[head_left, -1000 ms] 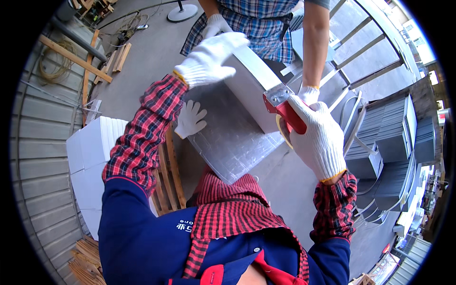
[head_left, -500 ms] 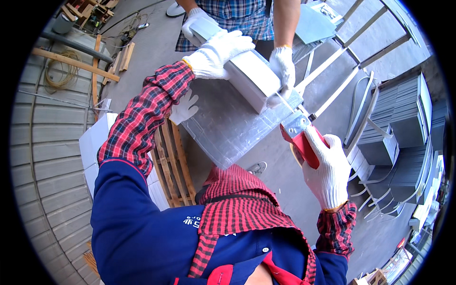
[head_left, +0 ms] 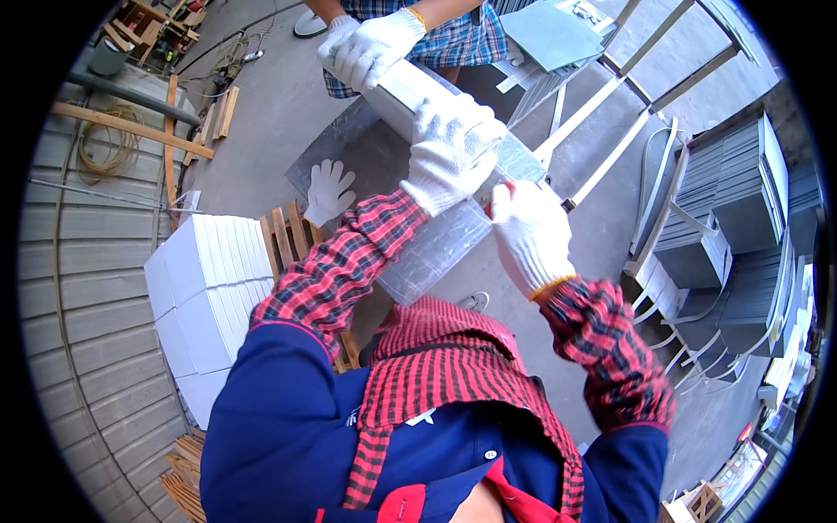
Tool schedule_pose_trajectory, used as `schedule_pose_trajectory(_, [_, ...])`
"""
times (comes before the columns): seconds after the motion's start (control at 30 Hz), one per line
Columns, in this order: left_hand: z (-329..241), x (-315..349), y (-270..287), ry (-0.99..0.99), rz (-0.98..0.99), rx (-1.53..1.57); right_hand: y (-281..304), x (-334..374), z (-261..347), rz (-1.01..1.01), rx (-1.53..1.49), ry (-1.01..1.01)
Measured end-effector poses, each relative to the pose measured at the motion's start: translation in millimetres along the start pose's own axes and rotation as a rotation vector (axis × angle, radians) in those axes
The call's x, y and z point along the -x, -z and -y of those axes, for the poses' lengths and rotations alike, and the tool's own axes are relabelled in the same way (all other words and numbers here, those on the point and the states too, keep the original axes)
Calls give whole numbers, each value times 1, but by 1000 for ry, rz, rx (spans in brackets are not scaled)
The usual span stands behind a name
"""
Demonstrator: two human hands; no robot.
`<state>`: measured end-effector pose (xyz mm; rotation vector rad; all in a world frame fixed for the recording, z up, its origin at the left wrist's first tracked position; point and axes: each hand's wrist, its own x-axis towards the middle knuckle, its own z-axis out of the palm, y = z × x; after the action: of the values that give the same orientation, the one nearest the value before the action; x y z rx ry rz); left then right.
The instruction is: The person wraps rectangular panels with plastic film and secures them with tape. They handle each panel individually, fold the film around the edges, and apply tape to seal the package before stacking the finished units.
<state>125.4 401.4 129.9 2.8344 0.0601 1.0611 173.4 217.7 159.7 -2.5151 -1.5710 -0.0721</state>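
Both grips are in on the worktop (head_left: pixel 436 261), and across it lies the pale block (head_left: pixel 403 84), running from the far side of the worktop toward its right edge. Over the middle of the worktop, the left grip (head_left: pixel 453 144), gloved in white, sits right on top of the block, fingers spread over it; whether it clenches or merely presses, I cannot tell. At the worktop's right edge, beside the block's near end, the right grip (head_left: pixel 530 234) is closed around a red tool (head_left: pixel 489 208), and just a sliver of red peeks out past the glove, the rest hidden behind it.

Over on the far side of the worktop, a co-worker's gloved hands (head_left: pixel 370 50) meet at the block's other end, one crossing the other, in front of a blue checked apron (head_left: pixel 475 45). A loose white glove (head_left: pixel 328 193) lies palm-flat at the worktop's left edge, fingers splayed, with nobody's hand near it!

Left of the worktop, slats of a wooden pallet (head_left: pixel 283 235) show, and farther out on that side stands a big stack of white panels (head_left: pixel 209 301). Well off to the worktop's right, grey panels (head_left: pixel 728 209) are packed in upright rows. Beyond its far right corner run the long bars of a metal frame (head_left: pixel 588 118), with flat grey sheets (head_left: pixel 549 35) piled nearby.
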Motion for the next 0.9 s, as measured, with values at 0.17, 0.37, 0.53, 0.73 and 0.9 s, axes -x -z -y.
schedule_pose_trajectory(0.17, [10, 15, -26, -76, -250, 14, -80, 61, -41, 738, 341, 245])
schedule_pose_trajectory(0.37, [14, 39, -32, 17, -163, 26, -57, 90, -63, 736, -237, -276])
schedule_pose_trajectory(0.53, [1, 34, 11, 96, -10, 298, -108, 112, -95, 354, -705, -668])
schedule_pose_trajectory(0.73, [9, 5, 51, 548, -189, 597, -140, 49, -115, 24, -1150, -941])
schedule_pose_trajectory(0.9, [4, -43, 52, 277, -102, 207, -184, -30, -149, 29, -1085, -726])
